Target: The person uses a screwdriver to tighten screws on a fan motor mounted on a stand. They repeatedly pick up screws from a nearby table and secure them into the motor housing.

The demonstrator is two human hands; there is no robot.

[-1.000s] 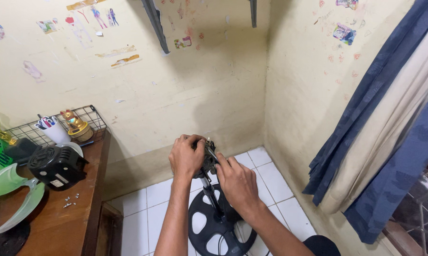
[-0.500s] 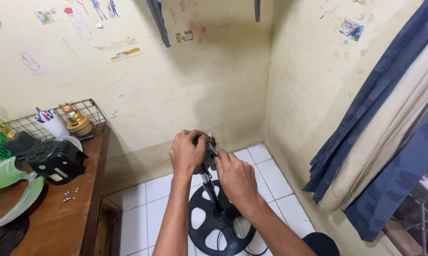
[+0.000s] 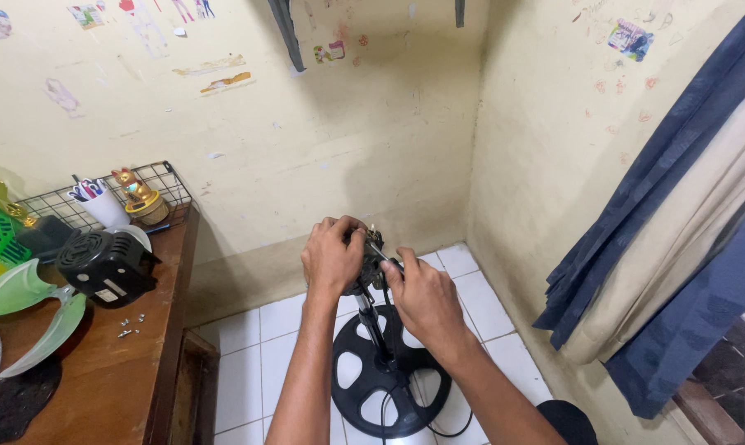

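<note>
A black fan stand rises from a round black base (image 3: 389,375) on the white tiled floor. My left hand (image 3: 333,257) is wrapped around the dark fitting at the top of the stand's pole (image 3: 371,317). My right hand (image 3: 423,300) is closed beside it, pinching a thin tool or rod (image 3: 377,248) that points into the same fitting. Most of the fitting is hidden behind my fingers.
A wooden table (image 3: 112,383) stands at the left with a black fan motor (image 3: 108,265), pale green fan blades (image 3: 28,313), several loose screws (image 3: 130,325), a wire basket (image 3: 154,183) with a cup and gold figurine. Corner walls ahead, blue and beige curtains (image 3: 677,247) right.
The view has shifted slightly down and left. My hands stay on the top of the stand, with small finger movements only.
</note>
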